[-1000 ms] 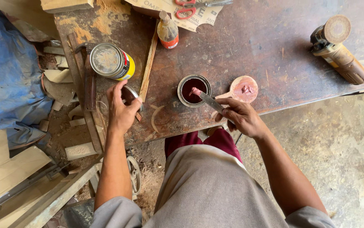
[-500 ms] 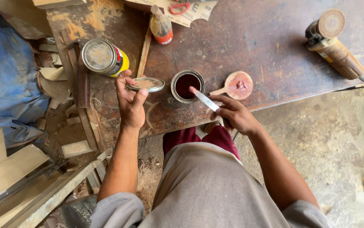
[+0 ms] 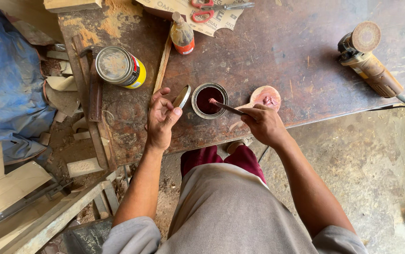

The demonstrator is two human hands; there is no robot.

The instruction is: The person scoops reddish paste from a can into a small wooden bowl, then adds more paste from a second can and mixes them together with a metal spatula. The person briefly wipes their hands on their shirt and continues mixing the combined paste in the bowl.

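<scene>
A small open tin (image 3: 209, 100) of dark red stain stands on the worn wooden workbench (image 3: 277, 61). My right hand (image 3: 262, 123) grips a thin brush (image 3: 226, 107) whose tip reaches over the tin's opening. My left hand (image 3: 161, 118) holds the tin's round metal lid (image 3: 182, 97), tilted on edge just left of the tin. A round wooden spoon-shaped piece (image 3: 264, 98), smeared red, lies right of the tin, partly behind my right hand.
A larger closed can (image 3: 119, 67) with a yellow label sits at the left. A small orange-capped bottle (image 3: 183, 35), red-handled scissors (image 3: 207, 10) on paper and an angle grinder (image 3: 369, 62) lie further back. Wood scraps and a blue tarp (image 3: 10, 84) lie on the left.
My left hand lifted the lid from the bench and tipped it on edge. My right hand moved the brush from beside the tin to over its opening.
</scene>
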